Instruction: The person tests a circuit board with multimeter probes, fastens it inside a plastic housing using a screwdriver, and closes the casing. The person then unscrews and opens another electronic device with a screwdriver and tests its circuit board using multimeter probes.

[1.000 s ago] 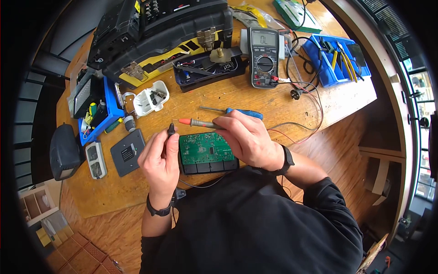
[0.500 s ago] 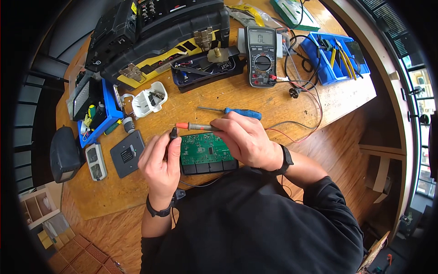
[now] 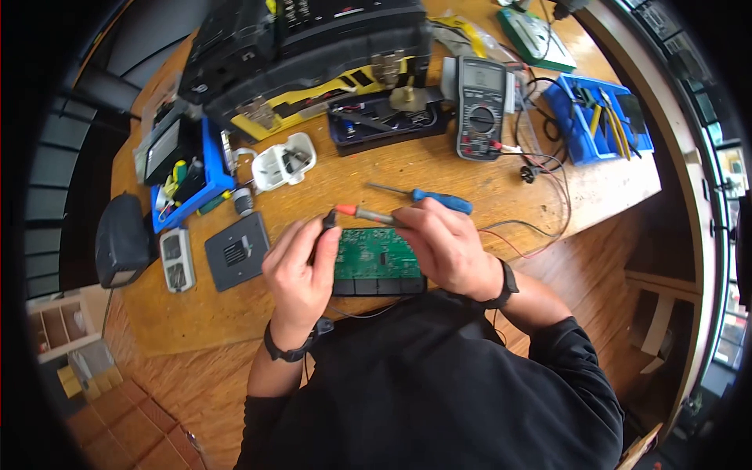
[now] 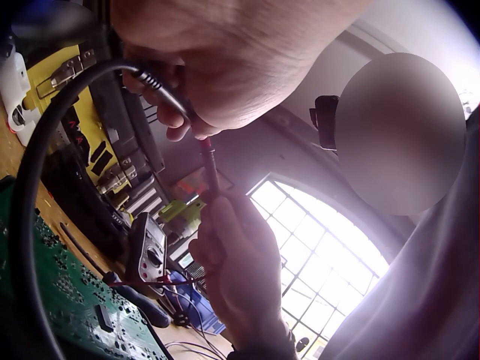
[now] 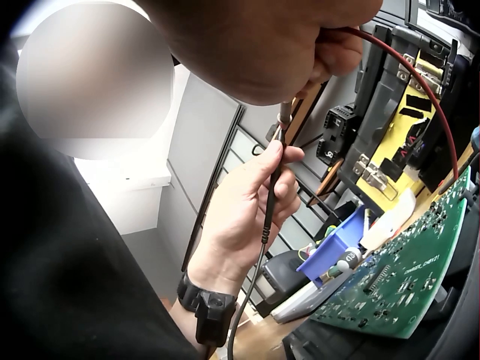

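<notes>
My left hand [image 3: 301,262] pinches a black multimeter probe [image 5: 271,199] between thumb and fingers, its tip pointing up. My right hand [image 3: 445,247] grips the grey, red-tipped probe [image 3: 368,215] and points it leftward. The two probe tips meet closely above the far left corner of a green circuit board [image 3: 380,252], which lies in a black housing on the table. Beyond the hands stands a multimeter [image 3: 480,110], its display blurred in the head view. In the left wrist view, the black probe's cable [image 4: 30,180] loops over the board.
A blue screwdriver [image 3: 441,201] lies behind the right hand. Further back are a large black and yellow toolbox [image 3: 313,102], a white tray of small parts [image 3: 272,174] and a blue bin with pliers [image 3: 580,145]. Left of the board lies a dark square plate [image 3: 227,266].
The head view has shifted, so the table and hands appear further right. The red-tipped probe now slants more, its tip still close to the black one. Both grips stay the same.
</notes>
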The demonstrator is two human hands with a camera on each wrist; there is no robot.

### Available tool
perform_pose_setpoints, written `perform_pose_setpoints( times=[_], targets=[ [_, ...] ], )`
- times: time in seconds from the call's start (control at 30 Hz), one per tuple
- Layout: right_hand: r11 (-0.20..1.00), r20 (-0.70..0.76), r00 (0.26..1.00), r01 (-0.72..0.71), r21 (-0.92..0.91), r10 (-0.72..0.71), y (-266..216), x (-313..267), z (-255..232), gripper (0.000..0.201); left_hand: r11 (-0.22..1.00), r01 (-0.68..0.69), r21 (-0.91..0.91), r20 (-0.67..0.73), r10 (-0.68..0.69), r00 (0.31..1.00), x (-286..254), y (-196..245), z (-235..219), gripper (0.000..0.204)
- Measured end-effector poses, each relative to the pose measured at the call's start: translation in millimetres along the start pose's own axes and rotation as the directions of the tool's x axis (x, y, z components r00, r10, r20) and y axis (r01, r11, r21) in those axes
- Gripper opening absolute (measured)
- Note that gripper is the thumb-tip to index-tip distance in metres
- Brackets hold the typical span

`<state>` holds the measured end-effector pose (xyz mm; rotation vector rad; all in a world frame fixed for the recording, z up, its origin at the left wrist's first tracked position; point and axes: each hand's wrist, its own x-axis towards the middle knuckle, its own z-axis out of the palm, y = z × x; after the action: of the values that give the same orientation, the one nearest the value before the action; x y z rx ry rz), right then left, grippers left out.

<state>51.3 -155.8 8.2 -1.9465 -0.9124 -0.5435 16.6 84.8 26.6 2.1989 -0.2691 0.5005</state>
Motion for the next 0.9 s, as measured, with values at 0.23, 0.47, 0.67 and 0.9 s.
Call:
perform_pose_setpoints(
  times=[0.23,0.47,0.67,0.9],
  targets=[
    [1.0,0.002,1.0,0.008,-0.014,-0.008,-3.2,-0.9,-0.6,0.03,0.999,-0.045,-0.008,0.007,0.045,0.999,0.2,-3.7,0.5,0.016],
    [0.994,-0.098,0.99,-0.103,0.023,0.105,0.9,-9.7,-13.9,0.029,0.975,0.22,-0.021,0.009,-0.22,0.975,-5.8,-18.1,-4.9,0.012],
    [0.913,-0.257,0.892,-0.303,0.272,0.373,0.6,-38.7,-18.8,0.035,0.979,0.025,0.202,0.498,-0.125,0.858,-26.5,-17.6,-8.8,0.099],
    [0.913,-0.269,0.897,-0.264,0.311,0.351,10.1,-32.7,-11.4,0.045,0.86,-0.253,0.444,0.741,-0.194,0.643,-7.4,-9.5,3.6,0.132]
  ],
)
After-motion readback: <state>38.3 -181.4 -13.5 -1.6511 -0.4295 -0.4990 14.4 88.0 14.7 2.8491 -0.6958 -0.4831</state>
